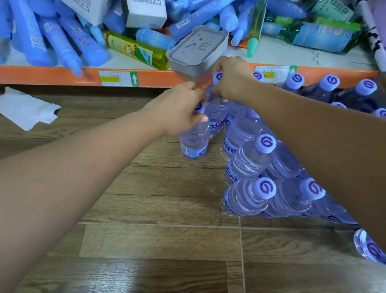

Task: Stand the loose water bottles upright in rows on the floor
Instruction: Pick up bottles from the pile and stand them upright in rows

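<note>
Holding a clear plastic water bottle with a lilac cap (195, 139) by the neck with the left hand (178, 109), fingers and thumb curled just under the cap. Upright on the brown wood-look floor (157, 236), slightly apart from the rest, at their left. Gripping the neck of a second clear lilac-capped water bottle (216, 115) with the right hand (233, 80), fingers wrapped below the cap; also upright, just behind the first and close against the group.

To the right, rows of matching upright water bottles (251, 155), packed touching one another, running back under the orange-edged white shelf (54, 74). At the lower right edge, one more clear bottle (373, 250), partly hidden by the right forearm; cannot tell whether upright or lying.

On the shelf, a jumble of blue plastic tubes (57, 38), white cardboard boxes (145, 4), a yellow-green bottle (135, 49) and a grey lidded plastic tray (197, 52) overhanging the edge just above the hands. On the floor at left, a crumpled white sheet of paper (24, 108).
</note>
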{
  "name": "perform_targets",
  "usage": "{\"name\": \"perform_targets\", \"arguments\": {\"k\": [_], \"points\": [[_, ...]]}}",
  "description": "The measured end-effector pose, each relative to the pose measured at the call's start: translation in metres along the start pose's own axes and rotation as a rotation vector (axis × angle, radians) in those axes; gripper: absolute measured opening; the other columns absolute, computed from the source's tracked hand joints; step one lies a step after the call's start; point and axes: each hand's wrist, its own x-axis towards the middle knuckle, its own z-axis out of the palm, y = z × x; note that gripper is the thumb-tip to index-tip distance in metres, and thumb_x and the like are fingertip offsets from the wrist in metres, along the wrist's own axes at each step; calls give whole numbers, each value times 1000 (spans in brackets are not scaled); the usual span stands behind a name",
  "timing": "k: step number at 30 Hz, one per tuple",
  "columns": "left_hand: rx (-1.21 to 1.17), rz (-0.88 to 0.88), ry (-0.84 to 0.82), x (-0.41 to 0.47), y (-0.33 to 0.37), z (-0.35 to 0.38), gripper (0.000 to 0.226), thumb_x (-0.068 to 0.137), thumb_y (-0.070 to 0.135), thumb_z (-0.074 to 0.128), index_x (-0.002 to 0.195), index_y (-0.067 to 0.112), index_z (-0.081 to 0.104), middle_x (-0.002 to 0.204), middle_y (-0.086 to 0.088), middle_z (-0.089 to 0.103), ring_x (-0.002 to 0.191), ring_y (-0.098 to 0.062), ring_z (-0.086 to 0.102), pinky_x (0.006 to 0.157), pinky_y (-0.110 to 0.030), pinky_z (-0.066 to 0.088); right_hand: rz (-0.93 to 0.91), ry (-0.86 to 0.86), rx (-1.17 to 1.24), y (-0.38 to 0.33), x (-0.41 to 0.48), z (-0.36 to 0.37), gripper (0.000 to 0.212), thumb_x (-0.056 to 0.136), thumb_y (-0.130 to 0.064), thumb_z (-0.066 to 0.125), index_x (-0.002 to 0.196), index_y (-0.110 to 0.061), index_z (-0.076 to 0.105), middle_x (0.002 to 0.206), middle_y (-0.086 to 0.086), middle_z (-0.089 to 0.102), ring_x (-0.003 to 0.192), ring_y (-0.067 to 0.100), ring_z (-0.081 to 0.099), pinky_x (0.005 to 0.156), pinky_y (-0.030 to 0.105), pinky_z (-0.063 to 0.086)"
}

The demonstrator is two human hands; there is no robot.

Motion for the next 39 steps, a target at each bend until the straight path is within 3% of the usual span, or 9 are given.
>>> {"name": "perform_targets", "arguments": {"k": [3, 5, 8, 12, 14, 21, 25, 33, 39], "points": [[-13, -5, -5, 2, 6, 1, 39, 86, 31, 64, 116, 8, 57, 118, -14, 52, 110, -31, 52, 93, -36, 43, -15, -16, -25, 2, -3, -3, 41, 85, -13, 62, 124, -4, 51, 124, 15, 55, 115, 28, 49, 80, 32, 45], [-3, 0, -23, 3, 10, 5, 39, 85, 33, 64, 115, 9, 57, 117, -14, 53, 108, -33, 53, 92, -37, 44, -35, -21, -38, 4, -5, -4, 46, 88, -15, 60, 130, -3, 45, 115, 16, 50, 111, 27, 48, 76, 31, 45], [14, 8, -49, 6, 15, 9, 38, 85, 34, 64, 112, 9, 57, 116, -15, 53, 105, -35, 55, 91, -40, 46, -17, 1, 0, 9, -8, -4, 51, 90, -16, 57, 135, -1, 38, 109, 12, 35, 123, 30, 44, 91, 33, 41], [31, 75, -102, 12, 19, 8, 32, 86, 25, 63, 114, 12, 57, 122, -11, 51, 111, -31, 53, 94, -41, 44, -7, -18, 10, 17, -15, -8, 60, 87, -21, 61, 137, -1, 34, 125, 14, 35, 116, 31, 50, 78, 29, 37], [64, 144, -159, 15, 22, 5, 28, 86, 17, 62, 114, 13, 57, 123, -7, 50, 110, -29, 53, 92, -42, 45, 15, -5, 11, 21, -17, -10, 63, 85, -23, 64, 137, -2, 35, 136, 18, 33, 114, 33, 52, 82, 32, 40], [253, 299, -232, 24, 27, 0, 37, 89, 4, 54, 125, 15, 55, 134, -3, 44, 116, -29, 50, 93, -44, 45, 17, 35, 18, 27, -19, -14, 50, 88, -11, 55, 134, -2, 37, 137, 19, 33, 114, 34, 51, 85, 33, 42], [201, 256, -236, 24, 26, -2, 34, 88, 5, 55, 118, 18, 61, 127, -4, 50, 111, -29, 53, 91, -44, 47, 18, 73, 43, 33, -18, -18, 50, 88, -9, 54, 135, -3, 38, 138, 19, 35, 116, 31, 50, 77, 24, 35], [54, 180, -204, 22, 24, -2, 33, 85, 3, 58, 114, 17, 65, 122, -1, 57, 114, -25, 53, 96, -43, 43, -8, 93, 29, 34, -19, -12, 48, 88, -10, 55, 134, -3, 41, 135, 20, 39, 111, 35, 53, 83, 32, 42], [-4, 111, -189, 21, 26, 2, 39, 83, 11, 61, 120, 24, 62, 121, -3, 58, 109, -24, 54, 95, -38, 44, -25, 91, 11, 37, -20, -8, 47, 86, -7, 55, 132, -3, 43, 132, 20, 42, 111, 35, 52, 75, 27, 35]]}}
